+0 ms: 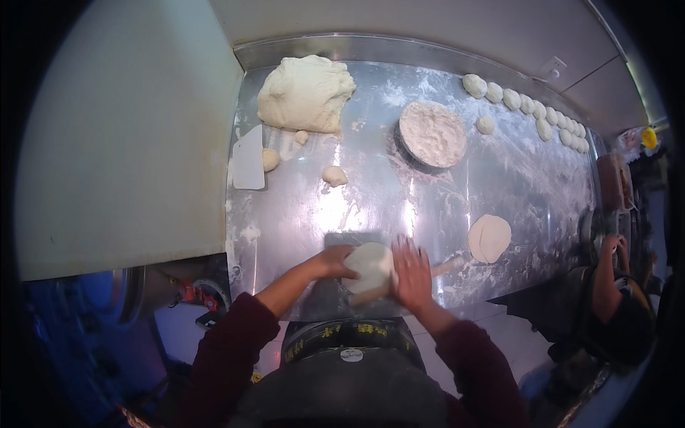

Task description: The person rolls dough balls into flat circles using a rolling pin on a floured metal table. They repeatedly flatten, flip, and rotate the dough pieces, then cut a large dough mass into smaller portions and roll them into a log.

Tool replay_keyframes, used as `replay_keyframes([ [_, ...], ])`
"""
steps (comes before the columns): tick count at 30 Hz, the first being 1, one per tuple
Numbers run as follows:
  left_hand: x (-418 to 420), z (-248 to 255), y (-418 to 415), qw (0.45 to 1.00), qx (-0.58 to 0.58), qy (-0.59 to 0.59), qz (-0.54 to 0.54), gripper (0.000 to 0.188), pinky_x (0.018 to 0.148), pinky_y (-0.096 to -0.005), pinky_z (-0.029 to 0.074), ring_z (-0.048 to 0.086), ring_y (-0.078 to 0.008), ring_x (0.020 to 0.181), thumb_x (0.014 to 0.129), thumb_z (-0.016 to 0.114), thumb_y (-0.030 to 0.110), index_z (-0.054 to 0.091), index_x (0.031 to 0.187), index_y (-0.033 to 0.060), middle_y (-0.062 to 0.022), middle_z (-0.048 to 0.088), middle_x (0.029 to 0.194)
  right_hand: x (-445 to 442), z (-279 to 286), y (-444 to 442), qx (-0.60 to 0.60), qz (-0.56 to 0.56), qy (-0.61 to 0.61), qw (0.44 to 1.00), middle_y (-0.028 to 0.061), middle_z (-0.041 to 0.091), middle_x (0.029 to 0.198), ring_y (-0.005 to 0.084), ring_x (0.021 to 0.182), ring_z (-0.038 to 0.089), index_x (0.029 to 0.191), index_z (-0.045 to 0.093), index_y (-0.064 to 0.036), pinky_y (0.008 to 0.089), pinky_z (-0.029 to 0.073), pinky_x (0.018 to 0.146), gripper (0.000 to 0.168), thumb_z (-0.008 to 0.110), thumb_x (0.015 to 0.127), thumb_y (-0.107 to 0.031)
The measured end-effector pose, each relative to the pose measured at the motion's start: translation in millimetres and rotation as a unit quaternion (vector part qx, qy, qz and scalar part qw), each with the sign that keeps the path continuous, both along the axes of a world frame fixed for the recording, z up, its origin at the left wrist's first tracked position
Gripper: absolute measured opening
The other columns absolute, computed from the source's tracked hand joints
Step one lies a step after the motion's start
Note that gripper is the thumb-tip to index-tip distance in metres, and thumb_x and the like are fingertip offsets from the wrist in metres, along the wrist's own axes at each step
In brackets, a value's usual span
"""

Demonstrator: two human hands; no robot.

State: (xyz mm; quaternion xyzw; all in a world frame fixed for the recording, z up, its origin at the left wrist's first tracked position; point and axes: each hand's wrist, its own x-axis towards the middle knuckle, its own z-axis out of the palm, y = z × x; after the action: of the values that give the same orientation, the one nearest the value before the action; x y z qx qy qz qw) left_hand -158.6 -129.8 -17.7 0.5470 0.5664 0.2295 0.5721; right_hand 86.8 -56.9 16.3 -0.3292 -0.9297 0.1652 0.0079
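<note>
A flattened round of dough (pixel 373 261) lies near the table's front edge, blurred at its rim. My left hand (pixel 337 262) grips its left side, with thumb and fingers spread around the edge. Across the right part of the dough runs a thin wooden rolling pin (pixel 447 266), slanting up to the right. My right hand (pixel 411 272) is laid over the pin's middle, fingers stretched forward and its palm hiding that stretch of wood. To the right, flat dough rounds (pixel 489 238) overlap on the floured steel table (pixel 289 224).
A large dough mass (pixel 305 93) sits at the back left, near a white scraper (pixel 249 160) and small dough pieces (pixel 335 176). Behind my hands stands a bowl of flour (pixel 433 134). Dough balls (pixel 511 100) line the back right. Another person's arm (pixel 607 278) shows at right.
</note>
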Motion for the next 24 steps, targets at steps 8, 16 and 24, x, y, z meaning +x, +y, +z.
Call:
replay_keyframes([
  [8,-10.9,-20.0,45.3,0.972,0.127,0.196,0.011,0.031,0.078,-0.0433,0.052,0.065,-0.0340,0.084,0.084,0.066,0.032,0.068,0.095,0.0036,-0.0181,0.067,0.093,-14.3,-2.8,9.2,-0.007,-0.003,0.027,1.000,0.0254,0.032,0.150,0.0395,0.140,0.031,0.146,0.032,0.001,0.0565,0.021,0.112,0.068,0.054,0.086,-0.022],
  [16,21.0,33.0,18.4,0.991,-0.017,0.131,-0.026,0.034,0.081,-0.0413,0.052,0.067,-0.0343,0.091,0.085,0.065,0.028,0.067,0.107,0.0021,-0.0200,0.068,0.099,-36.9,-5.0,29.9,0.022,-0.049,0.014,0.998,0.0252,0.031,0.151,0.0397,0.140,0.030,0.147,0.029,0.001,0.0547,0.022,0.114,0.068,0.051,0.087,-0.022],
  [24,-8.4,-6.5,26.5,0.979,-0.009,0.065,0.195,0.032,0.078,-0.0402,0.051,0.067,-0.0334,0.086,0.083,0.068,0.031,0.069,0.095,0.0015,-0.0213,0.068,0.089,12.5,-12.8,-13.7,-0.002,-0.032,0.012,0.999,0.0254,0.033,0.150,0.0396,0.140,0.032,0.146,0.033,-0.001,0.0592,0.023,0.110,0.069,0.054,0.085,-0.025],
])
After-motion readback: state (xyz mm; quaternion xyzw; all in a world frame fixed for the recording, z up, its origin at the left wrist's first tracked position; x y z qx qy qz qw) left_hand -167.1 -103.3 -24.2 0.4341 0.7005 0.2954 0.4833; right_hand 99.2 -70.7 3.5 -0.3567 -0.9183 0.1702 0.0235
